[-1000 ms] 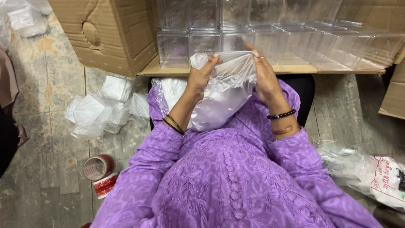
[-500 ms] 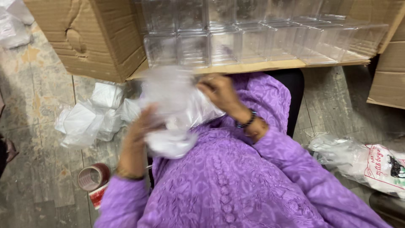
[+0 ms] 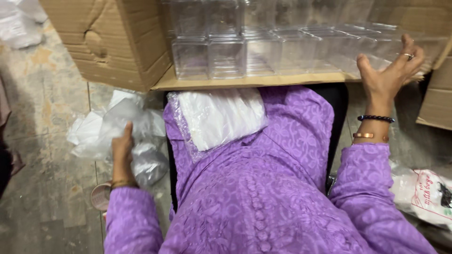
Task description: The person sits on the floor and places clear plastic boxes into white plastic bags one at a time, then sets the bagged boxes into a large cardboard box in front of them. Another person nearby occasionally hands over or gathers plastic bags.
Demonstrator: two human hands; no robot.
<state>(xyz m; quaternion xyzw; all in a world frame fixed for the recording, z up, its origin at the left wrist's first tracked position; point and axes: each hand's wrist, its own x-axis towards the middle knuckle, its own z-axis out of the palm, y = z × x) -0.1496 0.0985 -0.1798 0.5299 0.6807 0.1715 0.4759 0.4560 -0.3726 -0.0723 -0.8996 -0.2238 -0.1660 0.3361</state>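
The left hand (image 3: 123, 155) is closed on a crumpled bag (image 3: 141, 150) over the floor; the right hand (image 3: 388, 73), fingers spread, touches the clear boxes (image 3: 282, 47) beside it.

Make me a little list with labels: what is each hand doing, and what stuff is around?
left hand: gripping crumpled clear plastic wrap low beside the chair
right hand: open, fingers spread, at the clear plastic boxes
lap: flat packet of white sheets in clear wrap
boxes rest on: cardboard flap
floor, left: pile of crumpled wrappers, tape roll
clothing: purple patterned sleeves
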